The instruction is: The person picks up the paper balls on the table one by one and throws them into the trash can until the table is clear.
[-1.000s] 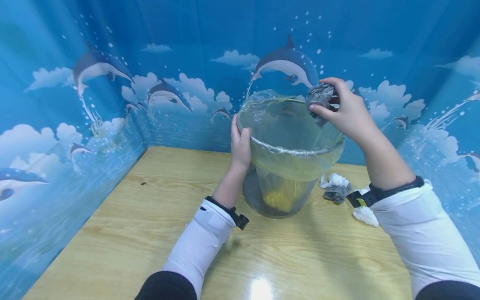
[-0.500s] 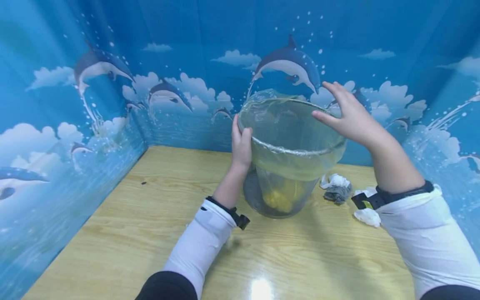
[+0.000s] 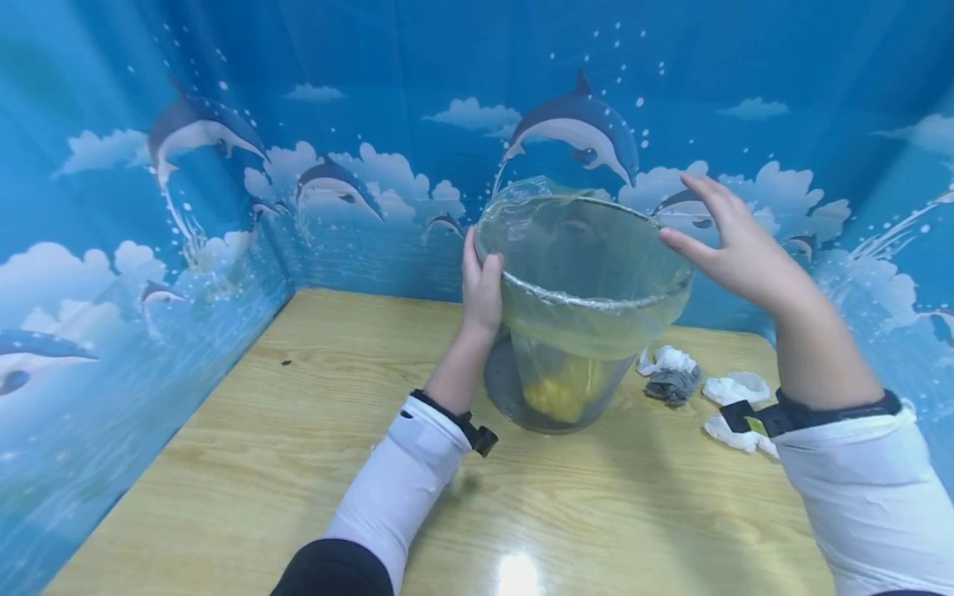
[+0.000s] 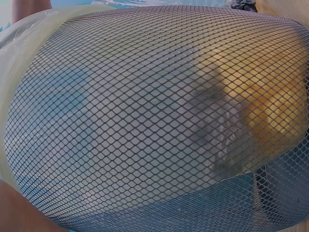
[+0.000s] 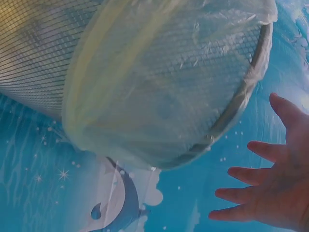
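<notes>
A mesh wastebasket (image 3: 574, 389), lined with a thin yellowish bin bag (image 3: 596, 327) folded over its rim, leans on the table with its mouth tipped. My left hand (image 3: 480, 290) holds it at the left side of the rim, thumb toward me. Off the right side of the rim, my right hand (image 3: 745, 248) has its fingers spread with nothing in them; the right wrist view shows the same spread hand (image 5: 270, 183) beside the bagged rim. Through the mesh in the left wrist view, something yellow (image 4: 275, 111) and a dark grey crumpled lump (image 4: 212, 121) show inside.
Right of the basket lie a grey crumpled wad (image 3: 672, 385), a white crumpled piece (image 3: 674, 358) touching it, and more white crumpled pieces (image 3: 736, 386) near my right wrist. A blue dolphin-print curtain (image 3: 373, 99) walls the wooden table (image 3: 298, 472) at the back and sides.
My right hand has let go of a grey crumpled wad over the basket's mouth, spread its fingers and drawn back to the right. The left hand and basket stay put.
</notes>
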